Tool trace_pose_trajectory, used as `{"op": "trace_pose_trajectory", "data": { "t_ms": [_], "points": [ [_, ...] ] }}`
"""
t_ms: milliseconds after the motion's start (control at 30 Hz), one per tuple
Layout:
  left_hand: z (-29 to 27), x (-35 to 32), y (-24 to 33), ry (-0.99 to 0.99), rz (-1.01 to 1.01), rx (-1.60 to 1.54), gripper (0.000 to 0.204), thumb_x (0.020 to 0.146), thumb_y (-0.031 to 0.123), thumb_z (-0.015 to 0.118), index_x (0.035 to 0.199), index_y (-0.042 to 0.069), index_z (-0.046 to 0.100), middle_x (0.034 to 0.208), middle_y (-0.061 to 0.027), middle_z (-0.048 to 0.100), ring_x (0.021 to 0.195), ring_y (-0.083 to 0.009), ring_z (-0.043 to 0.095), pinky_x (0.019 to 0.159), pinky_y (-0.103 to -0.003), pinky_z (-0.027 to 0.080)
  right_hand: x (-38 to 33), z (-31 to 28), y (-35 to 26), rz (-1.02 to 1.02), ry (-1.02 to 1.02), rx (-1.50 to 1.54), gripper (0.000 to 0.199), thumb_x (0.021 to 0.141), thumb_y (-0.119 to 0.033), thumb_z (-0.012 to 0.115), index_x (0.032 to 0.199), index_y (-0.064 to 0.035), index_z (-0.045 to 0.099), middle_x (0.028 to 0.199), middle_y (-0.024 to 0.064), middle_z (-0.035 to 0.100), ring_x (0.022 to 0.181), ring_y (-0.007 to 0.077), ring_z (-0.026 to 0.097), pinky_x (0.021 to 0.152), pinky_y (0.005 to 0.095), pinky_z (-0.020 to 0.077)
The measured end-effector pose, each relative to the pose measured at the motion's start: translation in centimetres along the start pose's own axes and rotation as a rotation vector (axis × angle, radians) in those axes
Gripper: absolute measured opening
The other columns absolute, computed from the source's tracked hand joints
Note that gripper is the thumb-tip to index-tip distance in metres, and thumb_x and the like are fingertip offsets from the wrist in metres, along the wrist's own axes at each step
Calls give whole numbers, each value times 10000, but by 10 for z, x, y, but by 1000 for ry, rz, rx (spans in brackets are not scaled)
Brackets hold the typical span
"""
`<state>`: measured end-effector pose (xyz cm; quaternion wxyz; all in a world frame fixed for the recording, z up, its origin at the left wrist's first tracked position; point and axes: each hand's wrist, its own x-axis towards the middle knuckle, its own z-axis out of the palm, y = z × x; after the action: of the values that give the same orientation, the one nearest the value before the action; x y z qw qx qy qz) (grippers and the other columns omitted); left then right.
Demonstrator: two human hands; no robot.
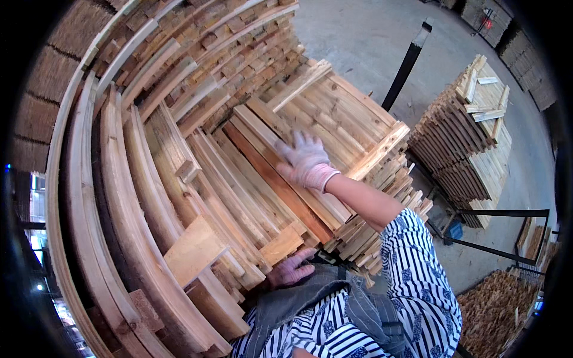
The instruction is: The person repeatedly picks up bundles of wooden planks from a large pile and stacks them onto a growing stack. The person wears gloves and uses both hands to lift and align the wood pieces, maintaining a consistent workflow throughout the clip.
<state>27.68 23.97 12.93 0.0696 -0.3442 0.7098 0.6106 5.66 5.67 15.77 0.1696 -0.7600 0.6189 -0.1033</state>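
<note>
Long timbers (pixel 116 167): stacked high at the person's left.
Slatted panel (pixel 346 113): lying flat, just beyond the right hand.
Reddish-brown board (pixel 258 152): among paler boards, just beside the right hand.
Right hand (pixel 306 160): gloved, over the boards, fingers spread apart.
Left hand (pixel 290 269): low by the board ends, partly hidden; I can't tell whether its fingers grip anything.

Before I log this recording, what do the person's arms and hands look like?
The right hand wears a pale glove with a pinkish cuff; the forearm is bare below a white sleeve with dark stripes and patches. The left hand seems gloved, though shadowed.
</note>
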Motion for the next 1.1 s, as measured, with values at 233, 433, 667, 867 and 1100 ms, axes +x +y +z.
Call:
{"op": "trace_pose_trajectory", "data": {
  "t_ms": [233,433,667,867,1100],
  "points": [
    [3,1,-1,1,-14,211,575,1028,385,566,1500,91,419,1377,-132,591,1282,-253,547,1100,-391,410,35,28,48,41,87,-4,446,976,-441,510,1408,-336,551,1538,144,403,1434,412,327,1026,617,387],
    [-4,-6,27,189,73,195,508,951,409,651,1396,176,577,1105,-137,677,1082,-300,615,955,-419,464,-5,43,29,-193,104,-194,471,959,-460,527,1366,-229,575,1482,101,464,1401,425,363,992,577,434],
    [-11,-10,33,-35,-126,98,592,1032,385,567,1514,83,403,1452,-141,541,1388,-269,459,1164,-396,339,14,6,32,93,323,152,526,923,-433,581,1336,-111,545,1451,247,440,1343,449,441,1033,519,428],
    [-4,4,2,1,-75,98,568,1000,406,599,1458,94,476,1304,-188,625,1256,-327,563,1069,-405,434,16,11,24,157,-7,178,560,917,-415,604,1350,-72,517,1410,253,472,1244,420,529,1027,465,438],
    [9,5,6,-150,-206,-429,412,1020,239,607,1369,28,555,1262,-82,635,1155,-168,579,1033,-322,455,-70,30,51,222,677,338,600,946,-368,579,1439,-47,461,1481,290,405,1322,468,457,1123,505,367]
  ]
}}
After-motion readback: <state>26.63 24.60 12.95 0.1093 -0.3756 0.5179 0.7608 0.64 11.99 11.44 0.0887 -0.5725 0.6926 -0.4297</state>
